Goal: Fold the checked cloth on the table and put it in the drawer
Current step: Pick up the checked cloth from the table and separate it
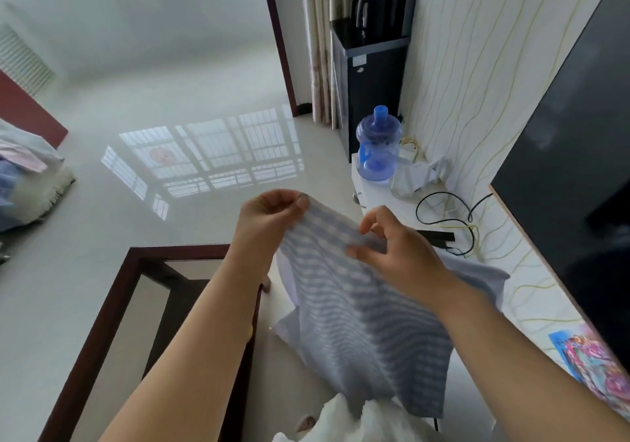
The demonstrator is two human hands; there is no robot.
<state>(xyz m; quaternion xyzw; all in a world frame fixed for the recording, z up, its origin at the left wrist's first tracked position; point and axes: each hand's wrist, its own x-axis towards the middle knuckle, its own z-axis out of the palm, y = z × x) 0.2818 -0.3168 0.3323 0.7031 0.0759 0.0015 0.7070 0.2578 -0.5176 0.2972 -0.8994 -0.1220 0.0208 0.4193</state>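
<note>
The checked cloth [358, 325], blue-grey and white, hangs in the air in front of me, blurred by motion. My left hand [272, 213] pinches its top left corner. My right hand [392, 247] grips the top edge further right, fingers curled over the fabric. The cloth drapes down between my forearms above the floor. A glass-topped table [112, 305] with a dark wooden frame lies below and to the left. No drawer can be made out in this view.
A low white cabinet [385, 199] along the right wall carries a blue water bottle [376, 145], cables and a black screen [572, 141]. A dark dispenser with a kettle [371, 46] stands behind. White fabric [344, 421] is at the bottom; a pile of cloths [24, 176] lies far left.
</note>
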